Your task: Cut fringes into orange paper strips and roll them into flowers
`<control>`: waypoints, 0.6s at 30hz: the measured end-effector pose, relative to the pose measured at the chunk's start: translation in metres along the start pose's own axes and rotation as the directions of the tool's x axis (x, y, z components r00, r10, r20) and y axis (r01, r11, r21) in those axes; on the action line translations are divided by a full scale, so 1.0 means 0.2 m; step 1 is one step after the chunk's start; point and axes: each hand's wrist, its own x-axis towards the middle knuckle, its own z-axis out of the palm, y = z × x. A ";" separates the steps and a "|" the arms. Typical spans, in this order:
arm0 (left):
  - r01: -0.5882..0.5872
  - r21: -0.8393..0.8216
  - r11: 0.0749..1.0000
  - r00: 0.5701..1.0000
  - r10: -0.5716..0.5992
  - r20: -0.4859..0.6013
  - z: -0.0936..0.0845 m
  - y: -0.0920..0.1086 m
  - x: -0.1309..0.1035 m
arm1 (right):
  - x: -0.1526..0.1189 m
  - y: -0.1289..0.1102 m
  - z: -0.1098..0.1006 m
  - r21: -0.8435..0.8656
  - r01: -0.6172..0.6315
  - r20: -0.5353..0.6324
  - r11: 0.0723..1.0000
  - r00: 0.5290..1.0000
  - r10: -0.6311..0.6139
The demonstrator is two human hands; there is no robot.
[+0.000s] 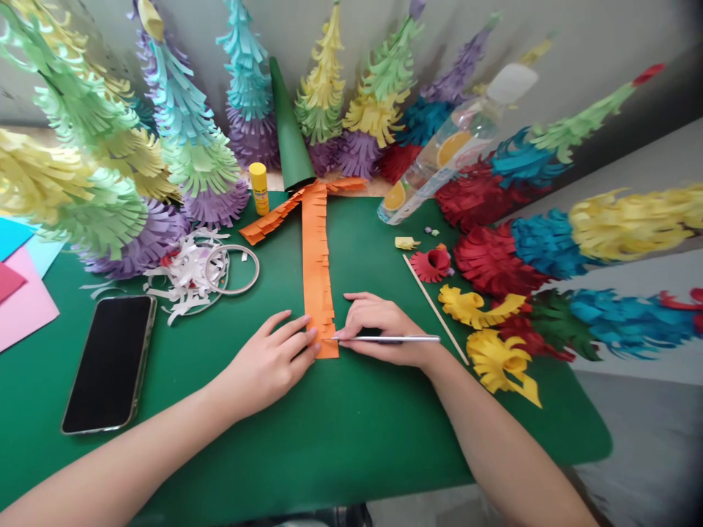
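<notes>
An orange paper strip (315, 249) lies lengthwise on the green table, with short slits along its right edge. My left hand (277, 359) rests flat with its fingers spread, the fingertips pressing the strip's near end. Pinched in my right hand (384, 329) is a slim silver craft knife (400, 339), its tip touching the strip's right edge near the bottom. The handle points to the right. Beyond the strip's far end stands a green paper cone (292, 139). Two more fringed orange strips (277, 216) lie at the cone's base.
Fringed paper trees (192, 139) line the back and right side. A phone (110, 366), a tape ring (255, 274) and white paper scraps (192, 271) lie left. A glue stick (258, 189), a bottle (439, 165), a wooden stick (433, 307) and yellow curled paper (494, 359) are also around.
</notes>
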 end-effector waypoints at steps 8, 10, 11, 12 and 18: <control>-0.001 0.012 1.000 1.000 0.001 0.023 -0.01 -0.01 0.00 | -0.01 -0.01 -0.04 -0.082 0.027 0.063 0.996 0.998 -0.022; 0.002 0.009 1.000 1.000 -0.002 0.025 -0.01 -0.01 0.01 | -0.01 -0.01 -0.06 -0.082 0.003 0.076 0.997 0.997 0.004; 0.003 0.008 1.000 1.000 -0.004 0.025 -0.01 -0.01 0.01 | -0.02 -0.01 -0.07 -0.078 -0.009 0.081 0.997 0.997 0.016; 0.005 0.007 1.000 1.000 -0.006 0.024 -0.01 -0.01 0.01 | -0.02 -0.01 -0.08 -0.073 -0.019 0.088 0.997 0.996 0.025; 0.008 -0.002 1.000 1.000 -0.008 0.010 -0.01 -0.01 0.01 | -0.05 0.00 -0.12 -0.048 -0.041 0.126 0.998 0.991 0.046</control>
